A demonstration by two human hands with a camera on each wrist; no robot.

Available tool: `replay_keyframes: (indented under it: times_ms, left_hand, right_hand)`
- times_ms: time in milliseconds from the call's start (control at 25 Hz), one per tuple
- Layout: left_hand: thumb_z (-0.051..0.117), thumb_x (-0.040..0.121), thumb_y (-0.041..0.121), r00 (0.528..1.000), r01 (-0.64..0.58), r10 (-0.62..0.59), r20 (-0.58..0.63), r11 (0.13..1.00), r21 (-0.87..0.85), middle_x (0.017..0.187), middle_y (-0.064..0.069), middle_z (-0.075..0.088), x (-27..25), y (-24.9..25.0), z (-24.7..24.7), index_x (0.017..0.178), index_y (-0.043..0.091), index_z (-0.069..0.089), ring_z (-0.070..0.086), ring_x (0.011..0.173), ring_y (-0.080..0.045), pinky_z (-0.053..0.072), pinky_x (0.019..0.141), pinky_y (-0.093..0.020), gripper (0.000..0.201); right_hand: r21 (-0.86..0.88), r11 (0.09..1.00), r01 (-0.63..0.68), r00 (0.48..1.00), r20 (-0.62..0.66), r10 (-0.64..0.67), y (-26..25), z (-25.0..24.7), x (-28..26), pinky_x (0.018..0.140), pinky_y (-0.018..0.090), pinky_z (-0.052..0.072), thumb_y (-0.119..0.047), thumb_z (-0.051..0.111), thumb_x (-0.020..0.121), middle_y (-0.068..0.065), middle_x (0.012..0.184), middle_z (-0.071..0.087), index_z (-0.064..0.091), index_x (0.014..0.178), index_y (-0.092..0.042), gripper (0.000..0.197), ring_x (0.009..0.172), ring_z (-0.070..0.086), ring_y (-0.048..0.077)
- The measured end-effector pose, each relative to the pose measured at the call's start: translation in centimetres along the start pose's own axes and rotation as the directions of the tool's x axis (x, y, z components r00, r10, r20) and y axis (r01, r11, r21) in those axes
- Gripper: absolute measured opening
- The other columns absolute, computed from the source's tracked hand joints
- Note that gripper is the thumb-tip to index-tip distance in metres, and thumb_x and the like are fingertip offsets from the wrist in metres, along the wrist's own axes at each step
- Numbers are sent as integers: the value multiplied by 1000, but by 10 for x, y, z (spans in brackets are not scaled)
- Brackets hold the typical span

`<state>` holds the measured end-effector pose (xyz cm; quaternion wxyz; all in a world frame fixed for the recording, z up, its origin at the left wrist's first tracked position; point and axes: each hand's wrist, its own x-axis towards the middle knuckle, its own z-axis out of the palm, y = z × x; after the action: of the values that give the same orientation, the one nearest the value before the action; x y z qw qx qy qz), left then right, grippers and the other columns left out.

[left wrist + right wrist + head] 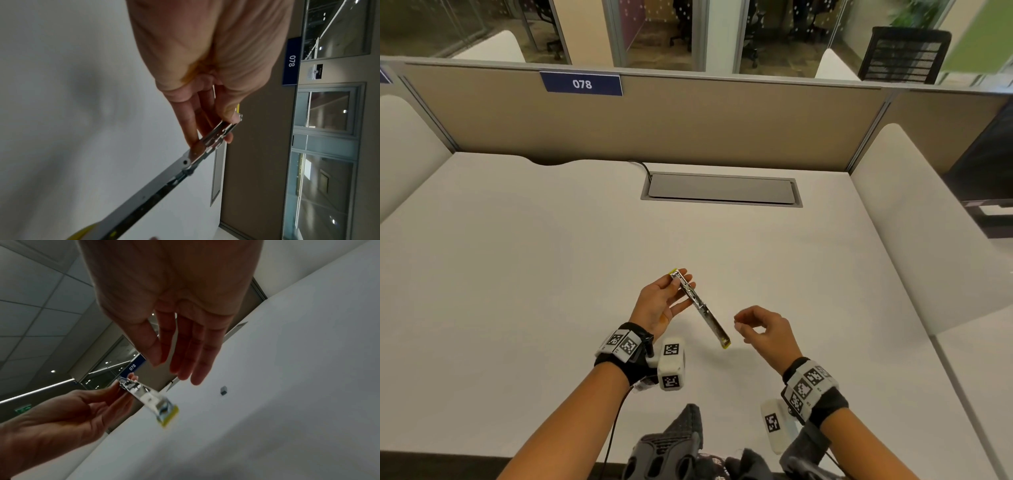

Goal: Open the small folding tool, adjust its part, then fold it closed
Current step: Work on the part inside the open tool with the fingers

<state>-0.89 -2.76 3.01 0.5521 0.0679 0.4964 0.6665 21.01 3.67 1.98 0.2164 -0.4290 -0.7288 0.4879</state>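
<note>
Head view first: the slim silver metal folding tool with yellow end caps (pixel 699 303) is seen unfolded into one long straight strip, held up above the plain white desk (pixel 551 274) and slanting from upper left down to lower right. Its far end is pinched by the left hand (pixel 662 301), thumb on top, fingers stretched out underneath. The right hand (pixel 765 329) is held just beside the tool's near yellow tip, not touching it; its fingers are loosely curled with the thumb near the fingertips, and nothing is being held. A grey rectangular cable hatch (pixel 722 190) is set into the desk further back, and a blue sign reading 078 (pixel 582 84) is fixed to the beige partition (pixel 688 120).

Left wrist view: the tool is seen close up, with the thumb pressed on its upper end and the fingers (pixel 190 123) lying straight behind the metal. The hinge pin is visible around the middle, and the rest of the strip runs off towards the bottom left corner, where a bit of yellow shows.

Right wrist view: the right hand's fingers (pixel 197 353) are seen relaxed and fairly straight, thumb a little apart, nothing gripped. The tool is a bit blurred below them, its yellow-capped end pointing at the camera, the other end pinched in the left hand.
</note>
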Motion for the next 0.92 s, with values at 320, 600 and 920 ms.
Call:
replay_keyframes:
  times_ms: [320, 600, 920]
  left_hand:
    - [51, 96, 14, 979, 116, -148, 144, 971, 210, 105, -7, 71, -10, -15, 15, 119, 3, 64, 69, 94, -19, 58, 84, -39, 28]
    - [52, 96, 12, 974, 128, -172, 148, 955, 267, 99, -7, 72, -14, -23, 15, 116, 2, 65, 68, 96, -22, 59, 83, -40, 27]
    - [51, 96, 10, 980, 152, -178, 89, 958, 244, 98, -11, 69, -12, -31, 12, 116, 2, 65, 68, 91, -21, 60, 79, -38, 26]
  right_hand:
    - [-263, 918, 296, 955, 95, -281, -40, 19, 32, 72, 30, 53, -17, 57, 88, 1, 95, 60, 62, 114, -33, 31, 88, 60, 16]
    - [-365, 880, 304, 953, 110, -284, -32, 17, 29, 71, 32, 52, -18, 60, 86, 1, 91, 57, 64, 111, -32, 29, 88, 56, 14]
    - [-533, 759, 374, 926, 180, -331, -26, 21, 14, 59, 27, 48, -29, 59, 86, 1, 92, 57, 63, 112, -30, 26, 83, 54, 16]
